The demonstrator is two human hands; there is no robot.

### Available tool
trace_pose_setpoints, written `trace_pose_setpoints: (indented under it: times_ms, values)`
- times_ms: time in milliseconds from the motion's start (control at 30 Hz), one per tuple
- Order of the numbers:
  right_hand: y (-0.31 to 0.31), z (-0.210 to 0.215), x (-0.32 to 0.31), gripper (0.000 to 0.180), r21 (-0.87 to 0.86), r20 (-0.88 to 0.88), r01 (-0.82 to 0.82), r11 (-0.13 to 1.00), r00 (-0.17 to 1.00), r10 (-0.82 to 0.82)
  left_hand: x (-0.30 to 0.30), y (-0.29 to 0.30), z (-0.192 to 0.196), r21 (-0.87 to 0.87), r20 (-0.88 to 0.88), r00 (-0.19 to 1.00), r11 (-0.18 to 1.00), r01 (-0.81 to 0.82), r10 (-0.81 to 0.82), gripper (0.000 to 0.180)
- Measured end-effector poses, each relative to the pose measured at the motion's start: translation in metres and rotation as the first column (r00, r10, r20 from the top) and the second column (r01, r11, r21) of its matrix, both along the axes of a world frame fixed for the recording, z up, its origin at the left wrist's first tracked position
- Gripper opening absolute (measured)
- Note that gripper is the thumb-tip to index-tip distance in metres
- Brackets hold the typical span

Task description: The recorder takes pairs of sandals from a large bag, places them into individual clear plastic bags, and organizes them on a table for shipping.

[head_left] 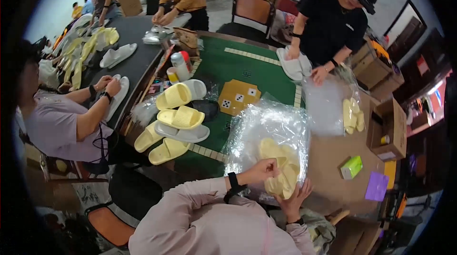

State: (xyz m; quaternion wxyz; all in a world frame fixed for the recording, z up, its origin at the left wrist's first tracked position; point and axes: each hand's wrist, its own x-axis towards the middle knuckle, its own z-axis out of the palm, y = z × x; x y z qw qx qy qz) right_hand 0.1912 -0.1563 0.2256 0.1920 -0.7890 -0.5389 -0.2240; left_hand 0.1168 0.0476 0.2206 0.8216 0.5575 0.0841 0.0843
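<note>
I see the yellow pair (285, 179) on crinkled film (240, 152), long axis pointing away from the body. Left hand (259, 171) sits at its left edge, fingers curled; right hand (293, 200) hugs the near end, fingers spread; can't tell either grip. Slipper heap (180, 117) left, green box (351, 167) right, neither blocking.

Tabletops and Contents

I log through the head view: green printed tabletop (214, 60), carrying a pile of yellow and grey slippers (181, 118), a black slipper (208, 109) and clear plastic bags (243, 148). Brown surface (328, 160) at right: yellow slippers (351, 116), a green box (351, 167), a purple sheet (377, 187) and an open cardboard box (394, 136). Dark table (143, 36) at left: I list pale grey slippers (117, 55).
</note>
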Motion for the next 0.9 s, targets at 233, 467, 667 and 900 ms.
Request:
trace_pose_setpoints:
  times_ms: [233, 467, 667, 900]
  values:
    - [0.008, 0.001, -0.012, 0.072, -0.261, -0.513, 0.031, 0.965, 0.842, -0.165, -0.002, -0.008, 0.016, -0.091, 0.093, 0.989, 0.988, 0.124, -0.115, 0.014]
    - [0.004, -0.004, 0.019, 0.018, -0.261, -0.708, 0.213, 0.941, 0.621, -0.337, 0.004, 0.002, 0.038, -0.101, 0.186, 0.972, 0.981, 0.164, -0.143, 0.013]
    - [0.047, 0.07, 0.055, 0.009, 0.109, -0.539, 0.203, 0.973, 0.834, -0.114, 0.009, 0.073, 0.086, 0.043, 0.124, 0.989, 0.996, -0.081, 0.075, 0.006]
    - [0.083, 0.149, 0.053, 0.012, 0.248, -0.715, 0.204, 0.947, 0.698, 0.037, -0.002, 0.11, 0.129, 0.08, 0.172, 0.985, 0.996, -0.046, 0.032, 0.008]
